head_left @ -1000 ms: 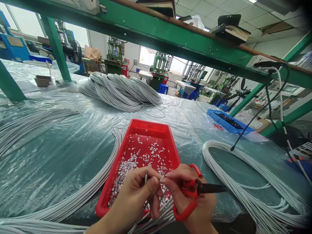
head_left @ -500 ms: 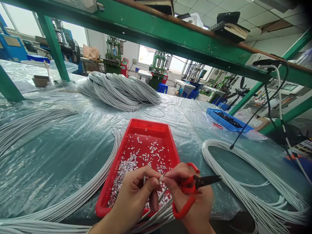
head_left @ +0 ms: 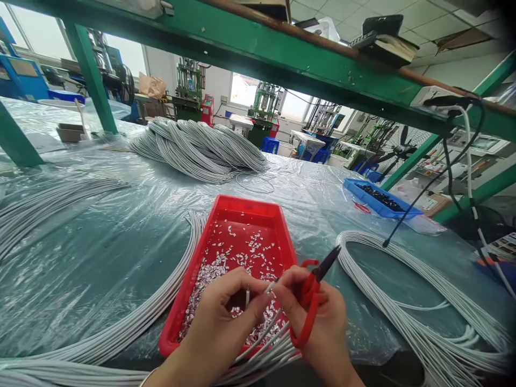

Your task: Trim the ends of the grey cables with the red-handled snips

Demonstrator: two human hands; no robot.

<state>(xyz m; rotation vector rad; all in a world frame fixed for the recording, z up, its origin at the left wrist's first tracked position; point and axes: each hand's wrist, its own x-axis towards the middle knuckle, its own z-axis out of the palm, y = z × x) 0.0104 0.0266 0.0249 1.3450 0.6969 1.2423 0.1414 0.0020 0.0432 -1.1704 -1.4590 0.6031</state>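
Note:
Over the near part of a red tray [head_left: 168, 322], my left hand [head_left: 226, 317] pinches a thin white cable [head_left: 271, 286] close to its end. The fingertips of my right hand [head_left: 318, 317] close on the same end from the other side. Red-handled scissors [head_left: 309, 306] hang on my right hand, their dark blades pointing up and away to the right. Another white cable end shows between my left thumb and forefinger. Small silvery scraps [head_left: 205, 285] lie in the tray. Below my hands, a bundle of grey-white cables [head_left: 266, 355] runs across the tray's near edge.
Coiled cables [head_left: 403, 290] lie at the right, with more cables [head_left: 133, 328] curving along the left. A big cable heap [head_left: 193, 148] sits behind the tray. At the back right stands a blue tray [head_left: 374, 198] of black parts. A green shelf beam [head_left: 282, 51] crosses overhead.
The scissors have swung in my right hand, so the blades now point upward rather than sideways to the right. My fingers have shifted slightly on the cable end, and a dark tip now shows.

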